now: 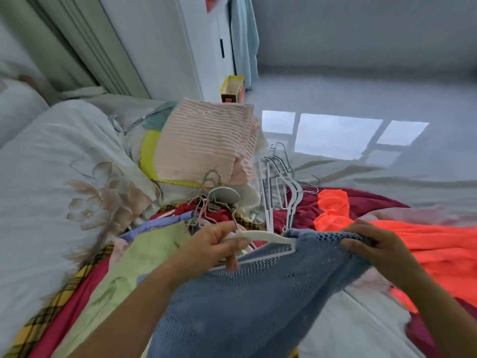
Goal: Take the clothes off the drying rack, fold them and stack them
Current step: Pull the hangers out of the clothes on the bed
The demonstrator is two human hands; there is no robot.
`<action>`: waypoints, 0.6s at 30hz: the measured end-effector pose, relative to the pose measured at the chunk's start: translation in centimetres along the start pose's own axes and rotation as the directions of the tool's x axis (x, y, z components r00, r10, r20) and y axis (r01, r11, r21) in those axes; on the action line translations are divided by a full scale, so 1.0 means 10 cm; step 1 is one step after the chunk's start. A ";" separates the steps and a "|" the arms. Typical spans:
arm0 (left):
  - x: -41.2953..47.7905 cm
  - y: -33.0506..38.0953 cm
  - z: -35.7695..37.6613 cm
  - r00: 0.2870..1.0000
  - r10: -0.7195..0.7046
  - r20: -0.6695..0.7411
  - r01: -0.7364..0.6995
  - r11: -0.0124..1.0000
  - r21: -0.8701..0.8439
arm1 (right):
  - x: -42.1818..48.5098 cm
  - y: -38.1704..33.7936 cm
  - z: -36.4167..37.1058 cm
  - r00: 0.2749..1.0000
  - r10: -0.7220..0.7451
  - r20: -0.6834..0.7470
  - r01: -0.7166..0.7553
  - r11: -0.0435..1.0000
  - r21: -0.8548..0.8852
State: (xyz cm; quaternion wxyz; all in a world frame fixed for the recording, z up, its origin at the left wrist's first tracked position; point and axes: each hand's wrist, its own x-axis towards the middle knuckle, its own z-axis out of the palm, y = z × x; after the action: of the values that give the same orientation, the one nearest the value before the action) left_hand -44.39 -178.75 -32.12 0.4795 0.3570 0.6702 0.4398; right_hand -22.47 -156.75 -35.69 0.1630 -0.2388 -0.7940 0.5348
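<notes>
The blue top [258, 306] is held just over the bed [361, 319], in front of the person. It looks soft, light and floppy. It is full of little holes that could catch on the white hanger [268, 239] inside its neck. The shoulders are the best places to hold it.

The left hand [216, 246] is curled round the hanger. The right hand [376, 251] pinches one shoulder. The neck points away from the person, and the long way runs back toward them.
</notes>
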 end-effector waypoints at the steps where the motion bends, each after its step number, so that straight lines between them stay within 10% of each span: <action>1: -0.03 0.16 0.09 1.000 0.022 0.021 -0.022 1.000 -0.003 | -0.05 -0.13 -0.10 0.999 -0.048 0.024 0.049 0.999 -0.010; 6: -0.18 0.59 0.49 0.996 0.076 -0.049 -0.078 0.996 -0.036 | -0.30 -0.48 -0.58 0.992 -0.124 -0.039 0.126 0.990 0.058; 11: -0.62 0.31 0.62 0.898 0.109 -0.427 -0.197 0.966 -0.167 | -0.56 -0.03 -1.14 0.909 0.169 -0.380 -0.099 0.976 0.196; 14: -0.72 0.19 0.74 0.847 -0.012 -0.532 -0.384 0.677 -0.628 | -0.76 0.23 -1.09 0.812 0.387 -0.437 -0.213 0.894 0.394; 18: -0.57 0.33 0.87 0.761 -0.068 -0.645 -0.599 0.305 -0.740 | -0.95 0.31 -0.78 0.827 0.437 -0.354 -0.301 0.875 0.378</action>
State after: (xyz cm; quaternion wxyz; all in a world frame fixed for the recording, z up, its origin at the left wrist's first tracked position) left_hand -34.29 -180.57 -28.54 0.2844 -0.0132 0.3356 0.8980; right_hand -9.91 -155.04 -35.71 0.2605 -0.4729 -0.5834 0.6068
